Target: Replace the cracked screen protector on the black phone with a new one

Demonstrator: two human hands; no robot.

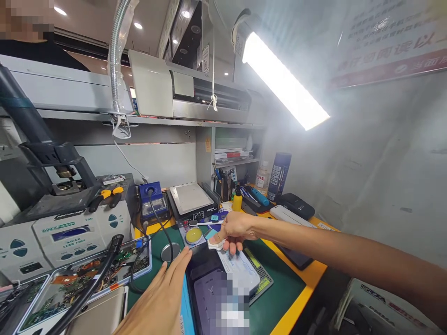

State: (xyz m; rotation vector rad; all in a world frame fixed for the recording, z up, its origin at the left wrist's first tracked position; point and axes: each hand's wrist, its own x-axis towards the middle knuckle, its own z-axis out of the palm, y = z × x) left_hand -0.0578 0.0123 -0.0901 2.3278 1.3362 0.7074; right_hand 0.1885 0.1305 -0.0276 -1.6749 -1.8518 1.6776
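My right hand point(234, 232) pinches a small white wipe point(215, 244) just past the far edge of a tablet with a glossy black screen point(204, 265). Fingers stretched out and close together, my left hand point(162, 291) lies along the tablet's left edge and holds nothing. The tablet rests on a light blue box point(187, 304), and part of its screen is blurred out. Below my right hand lies a white soft packet point(240, 270), partly over a patterned card point(263, 279). An open tin of yellow paste point(193, 235) sits near my left fingertips, its round lid point(170, 252) beside it.
On the left stand a soldering station point(80, 232) and a tray of circuit boards point(101, 270), with a black hose point(94, 279) across it. A hot plate point(192, 200), white brush point(206, 223) and yellow bottle point(237, 200) are behind. A lit lamp point(282, 79) hangs above.
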